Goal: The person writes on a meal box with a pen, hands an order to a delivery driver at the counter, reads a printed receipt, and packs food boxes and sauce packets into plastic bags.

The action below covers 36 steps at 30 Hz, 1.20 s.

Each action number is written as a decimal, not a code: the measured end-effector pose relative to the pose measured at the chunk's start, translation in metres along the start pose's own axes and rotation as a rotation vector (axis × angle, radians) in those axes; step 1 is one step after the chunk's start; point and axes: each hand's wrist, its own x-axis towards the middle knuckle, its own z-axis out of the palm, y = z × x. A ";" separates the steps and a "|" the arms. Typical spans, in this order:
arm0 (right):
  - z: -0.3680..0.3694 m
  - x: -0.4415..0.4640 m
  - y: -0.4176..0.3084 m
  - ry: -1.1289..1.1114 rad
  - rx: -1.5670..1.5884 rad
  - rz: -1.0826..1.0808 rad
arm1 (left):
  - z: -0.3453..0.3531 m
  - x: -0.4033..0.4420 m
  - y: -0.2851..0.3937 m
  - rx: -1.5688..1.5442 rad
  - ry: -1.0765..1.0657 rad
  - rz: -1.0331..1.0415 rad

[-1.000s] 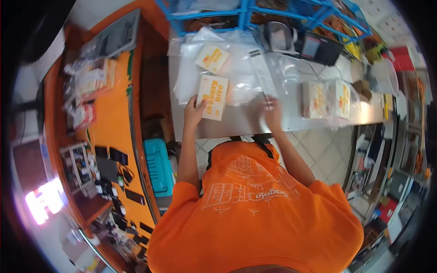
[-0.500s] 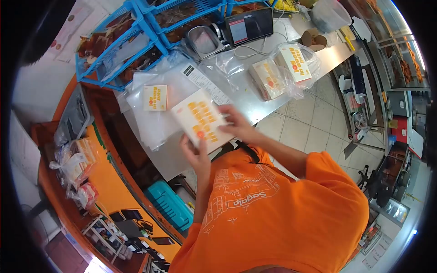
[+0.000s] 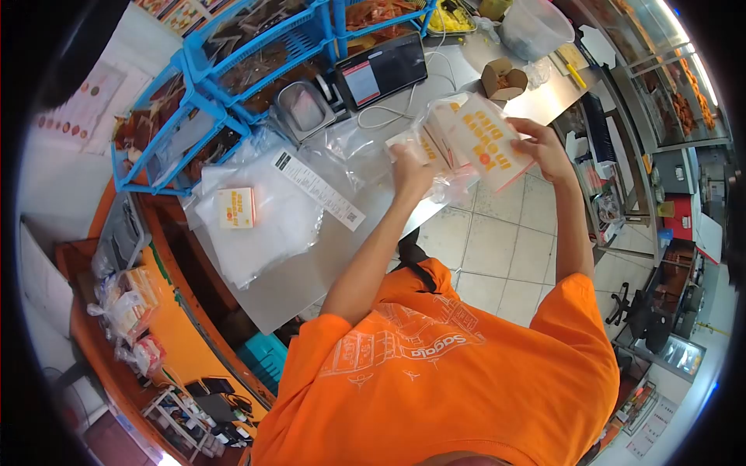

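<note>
My right hand grips the right edge of a white food box with yellow-orange lettering. That box is held tilted over a clear plastic bag with other white boxes in it, at the counter's edge. With its fingers closed, my left hand is on the bag's left side, against a lettered box; its fingertips are partly hidden. A smaller white-and-yellow box rests on a stack of clear plastic bags to the left.
A long paper receipt lies on the metal counter. Behind it stand a tablet screen, a metal tin and blue crates. An open brown carton and a clear tub are at the back right.
Both hands have moved right from above the plastic bags to the bagged boxes, bringing the white food box along. The receipt now shows fully. The view has shifted.
</note>
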 end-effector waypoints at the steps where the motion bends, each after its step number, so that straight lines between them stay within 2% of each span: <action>1: -0.001 0.012 0.011 -0.057 -0.006 0.025 | -0.014 -0.009 0.004 -0.008 -0.007 -0.045; 4: 0.010 0.039 0.025 -0.235 -0.038 0.147 | -0.021 -0.018 -0.012 -0.111 0.092 0.036; 6: 0.030 0.043 -0.006 -0.332 -0.091 0.276 | -0.012 -0.023 -0.006 -0.185 0.142 0.085; 7: 0.039 0.053 0.004 -0.352 0.021 0.280 | -0.007 -0.026 -0.003 -0.225 0.164 0.113; 10: 0.065 0.081 0.048 -0.358 0.288 0.297 | 0.006 -0.036 -0.002 -0.160 0.232 0.086; 12: 0.080 0.084 0.058 -0.304 0.393 0.314 | 0.008 -0.047 -0.006 -0.242 0.151 -0.088; 13: 0.089 0.081 0.061 -0.221 0.367 0.255 | 0.008 -0.049 -0.009 -0.280 0.107 -0.180; 15: 0.105 0.072 0.069 -0.046 0.312 0.142 | 0.004 -0.042 -0.030 -0.424 0.027 -0.227; 17: 0.121 0.063 0.081 0.212 0.019 -0.044 | 0.001 -0.040 -0.038 -0.540 -0.022 -0.289; 19: 0.128 0.057 0.077 0.164 0.177 0.027 | 0.001 -0.049 -0.028 -0.627 -0.035 -0.366; 22: 0.146 0.056 0.083 0.380 -0.042 -0.299 | 0.023 -0.076 -0.017 -0.824 -0.006 -0.453; 25: 0.148 0.048 0.088 0.425 -0.298 -0.542 | 0.015 -0.079 0.012 -0.818 -0.028 -0.324; 29: 0.134 0.028 0.087 0.007 -0.414 -0.170 | 0.007 -0.058 0.011 -0.601 0.037 -0.156; 32: 0.107 0.052 0.092 -0.173 -0.422 -0.015 | 0.010 -0.055 0.005 -0.566 0.041 -0.063; 34: 0.081 0.059 0.086 0.252 -0.276 -0.169 | 0.004 -0.055 0.003 -0.539 0.052 0.004; 35: 0.068 0.076 0.105 0.432 -0.358 -0.333 | 0.007 -0.056 -0.001 -0.422 0.116 0.078; 36: 0.054 0.095 0.120 0.508 -0.432 -0.271 | 0.012 -0.060 -0.011 -0.302 0.180 0.148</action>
